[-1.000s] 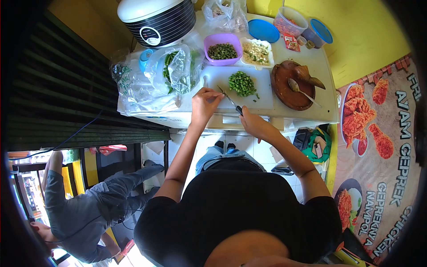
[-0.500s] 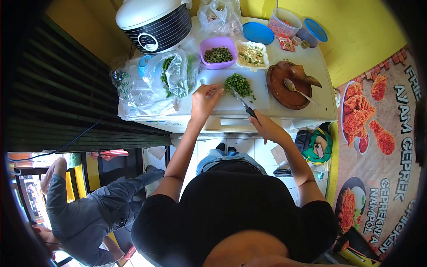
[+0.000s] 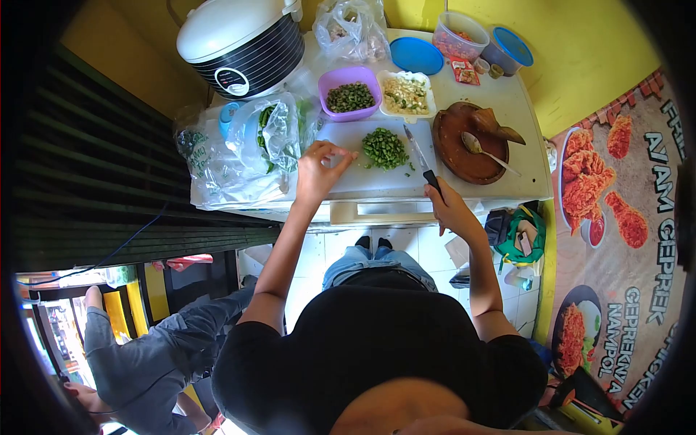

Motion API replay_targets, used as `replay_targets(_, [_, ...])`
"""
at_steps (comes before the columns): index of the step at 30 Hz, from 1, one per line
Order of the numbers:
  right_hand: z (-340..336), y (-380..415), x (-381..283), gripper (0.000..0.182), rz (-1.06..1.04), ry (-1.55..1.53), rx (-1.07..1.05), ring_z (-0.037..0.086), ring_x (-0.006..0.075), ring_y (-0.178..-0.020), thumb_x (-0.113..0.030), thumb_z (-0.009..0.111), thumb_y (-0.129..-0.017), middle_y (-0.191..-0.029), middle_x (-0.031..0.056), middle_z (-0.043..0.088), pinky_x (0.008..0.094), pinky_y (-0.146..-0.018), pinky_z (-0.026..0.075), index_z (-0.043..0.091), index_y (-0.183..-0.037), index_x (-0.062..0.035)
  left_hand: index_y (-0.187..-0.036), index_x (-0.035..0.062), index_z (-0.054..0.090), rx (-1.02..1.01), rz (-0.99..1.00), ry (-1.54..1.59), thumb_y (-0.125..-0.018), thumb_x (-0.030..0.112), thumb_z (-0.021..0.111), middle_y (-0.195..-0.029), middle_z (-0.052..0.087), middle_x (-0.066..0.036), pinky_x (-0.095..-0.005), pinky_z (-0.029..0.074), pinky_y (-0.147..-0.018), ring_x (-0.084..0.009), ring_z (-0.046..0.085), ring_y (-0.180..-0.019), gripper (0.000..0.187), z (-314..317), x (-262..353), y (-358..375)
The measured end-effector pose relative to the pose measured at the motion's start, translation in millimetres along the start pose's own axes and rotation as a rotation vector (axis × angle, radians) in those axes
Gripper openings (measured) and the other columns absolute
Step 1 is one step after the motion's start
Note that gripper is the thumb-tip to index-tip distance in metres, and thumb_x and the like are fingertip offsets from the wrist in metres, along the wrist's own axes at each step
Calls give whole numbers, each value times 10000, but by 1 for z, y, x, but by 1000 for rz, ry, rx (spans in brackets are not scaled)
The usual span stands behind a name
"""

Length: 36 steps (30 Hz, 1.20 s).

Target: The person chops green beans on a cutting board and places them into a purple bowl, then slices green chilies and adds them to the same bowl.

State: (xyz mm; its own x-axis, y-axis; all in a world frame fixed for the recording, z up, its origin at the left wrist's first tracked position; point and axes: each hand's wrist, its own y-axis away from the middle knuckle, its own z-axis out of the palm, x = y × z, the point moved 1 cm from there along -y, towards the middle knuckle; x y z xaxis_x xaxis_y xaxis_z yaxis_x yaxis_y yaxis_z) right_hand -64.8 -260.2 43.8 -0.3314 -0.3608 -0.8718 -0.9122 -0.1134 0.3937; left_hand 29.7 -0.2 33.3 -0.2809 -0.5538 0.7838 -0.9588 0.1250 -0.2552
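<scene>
My right hand [image 3: 451, 206] grips the black handle of a knife [image 3: 418, 150], its blade pointing away from me, just right of a pile of chopped green vegetable pieces [image 3: 385, 149]. The pile lies on a white cutting board [image 3: 344, 134], with a few loose bits at its lower right. Over the board's left front edge is my left hand [image 3: 319, 172], fingers bent and thumb and fingertips close together in a pinch. Whether something small is between them I cannot make out. Behind the board stand a purple container [image 3: 332, 75] of dark green chopped pieces and a white tray [image 3: 429, 94] of pale and green pieces.
A stone mortar [image 3: 453, 163] with pestle and spoon stands at the right. Plastic bags [image 3: 239, 163] with long green vegetables lie left, below a rice cooker [image 3: 250, 51]. A blue lid [image 3: 417, 56] and tubs [image 3: 464, 43] are at the back. Another person [image 3: 156, 362] is at lower left.
The knife has moved right, off the chopped pile to beside it. My left hand has shifted left and a little nearer me, away from the pile. The camera view has shifted slightly.
</scene>
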Motion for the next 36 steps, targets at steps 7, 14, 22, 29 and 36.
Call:
replay_targets(7, [-3, -4, 7, 247, -11, -42, 34, 403, 70, -358, -288, 404, -995, -509, -26, 363, 236, -330, 404, 467, -984, -49, -1384, 73, 342, -180, 409, -283, -693, 494, 753, -1330, 375, -164, -431, 371, -992, -363, 408, -1205, 907, 24, 8, 3])
replay_targets(14, [-8, -4, 6, 280, -16, -63, 32, 418, 82, -395, -325, 421, -989, -556, 15, 433, 244, -352, 376, 503, -1006, -57, -1381, 72, 345, -314, 491, -214, -718, 515, 719, -1338, 370, -168, -454, 351, -1013, -368, 411, -1211, 881, 54, 5, -40])
replay_targets(22, [-16, -4, 1, 319, -109, -161, 106, 418, 58, -415, -353, 401, -1001, -577, 12, 464, 211, -397, 350, 530, -1091, -75, -1134, 159, 564, -494, 685, -173, -710, 443, 752, -1199, 483, -127, -431, 375, -974, -323, 457, -1161, 544, 60, 9, -59])
replay_targets(29, [-17, -13, 10, 314, -144, -170, 134, 433, 50, -440, -352, 407, -1001, -609, 7, 479, 201, -411, 362, 533, -1089, -78, -1022, 167, 584, -521, 734, -210, -721, 410, 753, -1098, 498, -99, -413, 393, -905, -303, 493, -1057, 422, 68, 7, -68])
replay_targets(36, [-18, -22, 11, 299, -193, -206, 133, 441, 48, -451, -334, 421, -999, -617, 8, 484, 197, -426, 368, 531, -1088, -71, -914, 130, 536, -590, 813, -209, -767, 374, 704, -968, 495, -77, -416, 412, -832, -273, 520, -966, 331, 72, 8, -77])
